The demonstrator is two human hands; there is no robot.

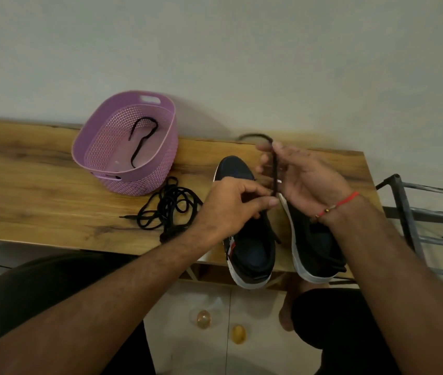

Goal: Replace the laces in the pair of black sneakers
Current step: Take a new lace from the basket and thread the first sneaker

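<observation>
Two black sneakers with white soles stand side by side on the wooden table [52, 185], heels toward me. My left hand [231, 204] rests over the left sneaker [250, 247] and pinches a black lace [275, 169] at the eyelets. That lace runs upward through the fingers of my right hand [304, 174], which holds it above the right sneaker [315, 247]; its end loops past my fingertips. A tangled pile of black laces [166, 209] lies left of the shoes.
A purple perforated basket [98, 136] holding one more black lace [142, 142] stands at the back of the table against the wall. A dark metal rack [415, 212] is at the right. Two small round objects lie on the floor below.
</observation>
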